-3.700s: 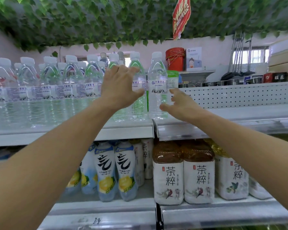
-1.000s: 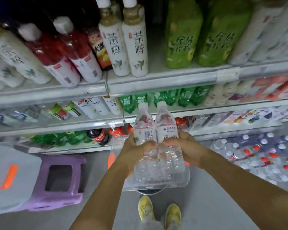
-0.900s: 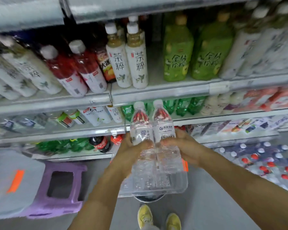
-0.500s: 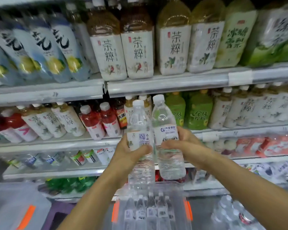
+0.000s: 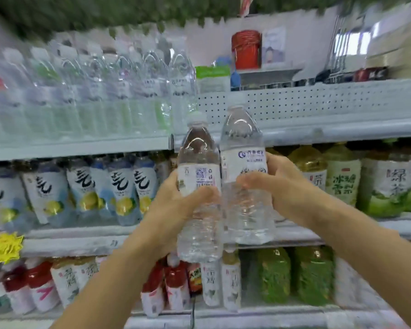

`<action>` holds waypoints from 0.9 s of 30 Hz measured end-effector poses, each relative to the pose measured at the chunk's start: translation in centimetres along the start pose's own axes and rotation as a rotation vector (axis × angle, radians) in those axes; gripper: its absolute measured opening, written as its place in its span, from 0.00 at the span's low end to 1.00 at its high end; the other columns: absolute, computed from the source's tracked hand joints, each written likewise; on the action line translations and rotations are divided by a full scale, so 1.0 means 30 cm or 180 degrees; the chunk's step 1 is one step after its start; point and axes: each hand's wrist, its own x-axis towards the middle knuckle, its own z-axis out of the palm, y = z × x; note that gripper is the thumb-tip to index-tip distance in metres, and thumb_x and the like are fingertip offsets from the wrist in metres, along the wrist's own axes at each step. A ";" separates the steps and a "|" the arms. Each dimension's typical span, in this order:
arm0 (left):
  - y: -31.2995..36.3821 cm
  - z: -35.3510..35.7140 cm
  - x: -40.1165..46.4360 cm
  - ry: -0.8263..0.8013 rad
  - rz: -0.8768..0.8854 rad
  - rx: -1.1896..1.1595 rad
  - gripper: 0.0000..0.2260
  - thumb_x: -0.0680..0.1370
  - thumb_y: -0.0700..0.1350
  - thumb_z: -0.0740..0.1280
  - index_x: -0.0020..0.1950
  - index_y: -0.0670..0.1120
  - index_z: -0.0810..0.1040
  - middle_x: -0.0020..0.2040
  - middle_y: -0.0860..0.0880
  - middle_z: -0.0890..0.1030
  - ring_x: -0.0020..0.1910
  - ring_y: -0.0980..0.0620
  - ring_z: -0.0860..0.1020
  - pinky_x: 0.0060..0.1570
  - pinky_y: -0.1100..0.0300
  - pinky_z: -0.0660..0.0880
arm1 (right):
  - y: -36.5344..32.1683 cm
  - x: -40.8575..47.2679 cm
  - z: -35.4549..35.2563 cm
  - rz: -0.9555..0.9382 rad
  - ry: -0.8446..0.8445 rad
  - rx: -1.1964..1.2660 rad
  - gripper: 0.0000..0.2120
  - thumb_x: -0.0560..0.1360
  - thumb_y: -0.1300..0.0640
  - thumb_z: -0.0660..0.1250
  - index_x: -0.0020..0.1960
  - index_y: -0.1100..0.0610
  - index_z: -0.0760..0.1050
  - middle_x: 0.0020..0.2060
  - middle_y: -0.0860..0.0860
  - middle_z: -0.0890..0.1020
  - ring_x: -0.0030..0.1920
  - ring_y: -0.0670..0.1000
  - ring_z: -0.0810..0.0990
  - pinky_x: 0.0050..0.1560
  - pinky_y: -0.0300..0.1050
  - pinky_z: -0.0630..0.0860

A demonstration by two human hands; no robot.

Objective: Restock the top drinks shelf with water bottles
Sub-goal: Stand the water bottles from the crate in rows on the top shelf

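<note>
- The left hand [image 5: 176, 205] is wrapped around a clear water bottle [image 5: 198, 186]. It has a white cap and a white label with a small square code and a bar code on it.
- The right hand [image 5: 280, 186] is wrapped around a second water bottle [image 5: 243, 176]. Its white label has a blue round logo and blue writing, too blurry to read.
- The two bottles stand upright, side by side and touching, held up in front of the shelves. Their caps reach the front edge of the top shelf [image 5: 318, 131].
- The left part of the top shelf is full of water bottles in rows [image 5: 93, 91]. The right part, in front of a white board with little holes [image 5: 306, 100], is bare.
- On the shelf below, on the left, are blue bottles with yellow lemons and big black brush writing [image 5: 119, 186].
- On the right are green tea bottles with green Chinese words [image 5: 342, 184].
- A red bucket [image 5: 246, 49] sits high up at the back.
</note>
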 end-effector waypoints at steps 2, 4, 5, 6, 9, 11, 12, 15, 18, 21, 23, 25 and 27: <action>0.074 -0.041 0.059 0.0041 0.0147 0.0033 0.28 0.62 0.53 0.76 0.60 0.50 0.78 0.47 0.52 0.86 0.48 0.51 0.84 0.48 0.53 0.79 | -0.089 0.079 -0.014 -0.0266 0.0130 -0.0092 0.09 0.75 0.59 0.71 0.56 0.55 0.80 0.47 0.48 0.87 0.47 0.47 0.86 0.44 0.34 0.79; 0.137 -0.078 0.123 0.0130 0.0251 0.0043 0.24 0.63 0.53 0.76 0.57 0.50 0.79 0.44 0.53 0.86 0.45 0.51 0.84 0.49 0.48 0.80 | -0.171 0.167 -0.026 -0.0449 0.0294 -0.0096 0.09 0.75 0.57 0.71 0.55 0.56 0.80 0.46 0.50 0.87 0.47 0.50 0.86 0.44 0.36 0.81; 0.165 -0.092 0.156 0.0175 0.0262 0.0019 0.20 0.65 0.53 0.76 0.54 0.51 0.79 0.41 0.55 0.85 0.43 0.54 0.84 0.47 0.49 0.81 | -0.204 0.216 -0.031 -0.0537 0.0366 -0.0077 0.11 0.75 0.57 0.71 0.56 0.58 0.80 0.48 0.53 0.87 0.48 0.52 0.86 0.47 0.39 0.82; 0.189 -0.103 0.191 0.0210 0.0230 -0.0014 0.16 0.67 0.52 0.76 0.52 0.52 0.79 0.38 0.58 0.85 0.39 0.59 0.84 0.42 0.53 0.81 | -0.234 0.269 -0.040 -0.0627 0.0444 -0.0061 0.13 0.75 0.58 0.71 0.58 0.60 0.79 0.50 0.55 0.86 0.50 0.53 0.86 0.50 0.41 0.82; 0.237 -0.122 0.288 0.0275 0.0008 -0.0188 0.15 0.71 0.50 0.76 0.54 0.48 0.78 0.39 0.57 0.85 0.39 0.60 0.83 0.30 0.63 0.78 | -0.290 0.429 -0.062 -0.0747 0.0708 0.0002 0.15 0.75 0.63 0.71 0.61 0.63 0.77 0.54 0.59 0.84 0.53 0.54 0.85 0.52 0.46 0.82; 0.249 -0.125 0.346 0.0334 -0.0133 -0.0381 0.31 0.63 0.53 0.78 0.63 0.44 0.76 0.56 0.47 0.82 0.54 0.48 0.82 0.37 0.57 0.80 | -0.294 0.526 -0.068 -0.0703 0.0928 -0.0015 0.20 0.73 0.63 0.73 0.63 0.63 0.75 0.54 0.57 0.84 0.53 0.53 0.85 0.55 0.50 0.82; 0.255 -0.125 0.363 0.0365 -0.0179 -0.0417 0.40 0.58 0.55 0.78 0.67 0.42 0.73 0.63 0.44 0.78 0.59 0.45 0.79 0.44 0.53 0.82 | -0.285 0.568 -0.070 -0.0665 0.1043 -0.0057 0.22 0.72 0.63 0.74 0.64 0.62 0.74 0.54 0.56 0.84 0.54 0.53 0.84 0.56 0.50 0.81; 0.257 -0.134 0.405 0.0409 -0.0177 -0.0465 0.52 0.52 0.58 0.77 0.73 0.42 0.68 0.69 0.42 0.74 0.65 0.41 0.76 0.63 0.41 0.74 | -0.227 0.671 -0.073 -0.0467 0.1175 -0.0179 0.27 0.70 0.64 0.76 0.66 0.61 0.71 0.55 0.55 0.83 0.56 0.55 0.83 0.57 0.51 0.80; 0.242 -0.146 0.447 0.0469 -0.0225 -0.0563 0.50 0.51 0.58 0.77 0.70 0.41 0.70 0.67 0.40 0.76 0.63 0.39 0.76 0.64 0.38 0.73 | -0.158 0.737 -0.079 -0.0317 0.1105 -0.0129 0.26 0.71 0.63 0.76 0.65 0.62 0.71 0.56 0.56 0.82 0.57 0.56 0.81 0.62 0.53 0.77; 0.221 -0.155 0.476 0.0583 -0.0376 -0.0523 0.39 0.55 0.56 0.77 0.63 0.42 0.76 0.60 0.41 0.79 0.57 0.40 0.80 0.56 0.44 0.78 | -0.115 0.776 -0.084 -0.0258 0.0882 -0.0128 0.29 0.71 0.62 0.76 0.69 0.61 0.68 0.59 0.56 0.81 0.60 0.55 0.79 0.65 0.52 0.74; 0.210 -0.161 0.490 0.0603 -0.0416 -0.0487 0.28 0.64 0.54 0.77 0.59 0.43 0.78 0.53 0.42 0.81 0.47 0.44 0.82 0.38 0.54 0.80 | -0.099 0.788 -0.096 -0.0220 0.0667 -0.0309 0.28 0.71 0.61 0.76 0.67 0.58 0.69 0.58 0.54 0.81 0.59 0.53 0.80 0.63 0.49 0.75; 0.205 -0.170 0.506 0.0619 -0.0411 -0.0404 0.24 0.68 0.53 0.75 0.59 0.43 0.78 0.53 0.43 0.81 0.46 0.46 0.82 0.31 0.58 0.78 | -0.086 0.791 -0.111 -0.0162 0.0602 -0.0756 0.25 0.69 0.58 0.78 0.62 0.53 0.72 0.54 0.49 0.82 0.54 0.47 0.80 0.54 0.42 0.75; 0.210 -0.173 0.520 0.0652 -0.0380 -0.0368 0.28 0.67 0.53 0.75 0.64 0.44 0.75 0.56 0.43 0.79 0.50 0.45 0.81 0.33 0.57 0.77 | -0.062 0.803 -0.124 -0.0151 0.0775 -0.1058 0.27 0.67 0.53 0.80 0.61 0.53 0.72 0.52 0.46 0.82 0.52 0.46 0.79 0.51 0.41 0.72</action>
